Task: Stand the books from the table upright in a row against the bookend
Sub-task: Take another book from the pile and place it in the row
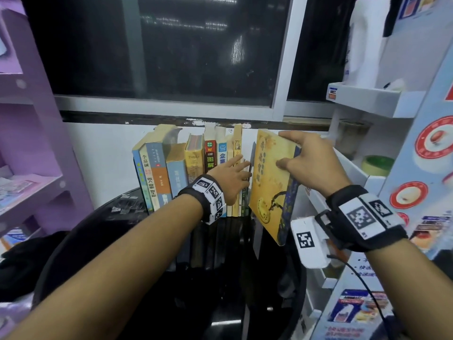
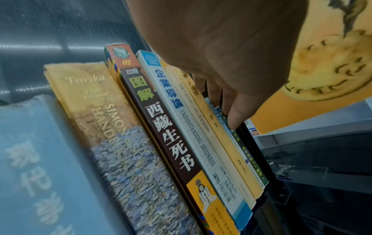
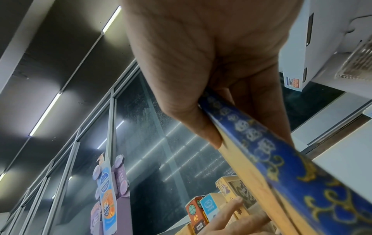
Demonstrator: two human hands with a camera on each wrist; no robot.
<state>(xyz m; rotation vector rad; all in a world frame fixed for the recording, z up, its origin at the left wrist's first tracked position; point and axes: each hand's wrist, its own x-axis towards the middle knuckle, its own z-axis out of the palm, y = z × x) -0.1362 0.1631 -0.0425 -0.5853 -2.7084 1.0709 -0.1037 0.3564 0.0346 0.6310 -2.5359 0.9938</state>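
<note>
Several books [image 1: 186, 168] stand upright in a row on the black round table [image 1: 117, 207], spines toward me. At the row's right end stands a thin dark bookend [image 1: 252, 153]. My left hand [image 1: 235, 175] lies with straight fingers [image 2: 233, 120] against the thin spines at that end, beside the bookend [image 2: 251, 143]. My right hand [image 1: 306, 163] grips a yellow book with a blue spine [image 1: 269, 187], thumb on the cover and fingers behind. It hangs tilted above the table, just right of the bookend. The right wrist view shows the same pinch on the blue spine [image 3: 261, 151].
A purple shelf unit [image 1: 29, 143] stands at the left. Close on the right is a white display rack [image 1: 367, 99] holding a green tape roll [image 1: 377, 165]. A dark window [image 1: 159, 45] and white wall lie behind the books. Black cloth [image 1: 19, 261] lies at the lower left.
</note>
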